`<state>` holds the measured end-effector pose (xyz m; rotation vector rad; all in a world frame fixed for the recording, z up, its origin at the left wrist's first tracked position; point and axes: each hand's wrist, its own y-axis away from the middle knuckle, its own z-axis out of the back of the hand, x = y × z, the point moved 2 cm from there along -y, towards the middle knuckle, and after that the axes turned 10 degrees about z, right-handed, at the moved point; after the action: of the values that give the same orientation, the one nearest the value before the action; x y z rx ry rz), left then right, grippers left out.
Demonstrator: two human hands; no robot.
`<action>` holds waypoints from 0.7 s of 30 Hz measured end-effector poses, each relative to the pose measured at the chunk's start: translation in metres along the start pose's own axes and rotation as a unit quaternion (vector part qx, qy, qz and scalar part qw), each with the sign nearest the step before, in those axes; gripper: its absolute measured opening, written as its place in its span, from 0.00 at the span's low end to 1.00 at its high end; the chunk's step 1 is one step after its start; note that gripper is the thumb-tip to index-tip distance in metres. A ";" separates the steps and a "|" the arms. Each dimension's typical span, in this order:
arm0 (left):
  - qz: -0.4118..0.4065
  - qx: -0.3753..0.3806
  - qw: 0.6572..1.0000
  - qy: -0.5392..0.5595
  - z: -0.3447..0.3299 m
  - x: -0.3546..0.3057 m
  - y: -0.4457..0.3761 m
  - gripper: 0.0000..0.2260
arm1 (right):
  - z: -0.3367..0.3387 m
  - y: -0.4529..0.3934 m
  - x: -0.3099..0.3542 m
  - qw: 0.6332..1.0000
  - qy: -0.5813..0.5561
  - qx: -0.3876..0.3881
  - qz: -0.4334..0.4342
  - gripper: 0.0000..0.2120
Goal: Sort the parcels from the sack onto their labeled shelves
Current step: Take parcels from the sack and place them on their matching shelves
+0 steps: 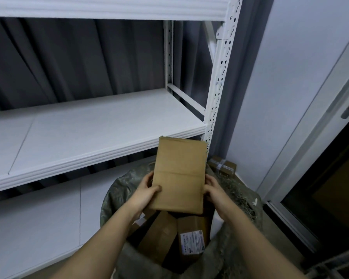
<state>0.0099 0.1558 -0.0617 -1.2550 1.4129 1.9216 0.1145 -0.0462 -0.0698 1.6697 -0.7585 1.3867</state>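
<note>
Gripping a flat cardboard parcel by its edges — both hands, left and right; above the sack.

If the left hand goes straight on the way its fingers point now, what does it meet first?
The left hand already grips the cardboard parcel at its left edge, fingers pointing up and forward. Beyond that, the front edge of the white shelf is probably next, though depth is unclear.

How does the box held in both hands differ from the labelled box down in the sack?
The held box is lifted above the sack, gripped by the left hand and right hand; the labelled box lies inside. The held box's facing side is plain; the other shows a white label. Both are brown cardboard.
</note>
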 end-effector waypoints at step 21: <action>0.044 0.065 0.988 0.136 -0.026 -0.015 0.025 0.37 | 0.007 0.024 0.024 0.998 -0.057 0.013 0.009 0.43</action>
<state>0.0083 0.1250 -0.0377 -1.4554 1.7254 1.7291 0.1022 -0.0626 -0.0416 1.7783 -0.8253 1.3285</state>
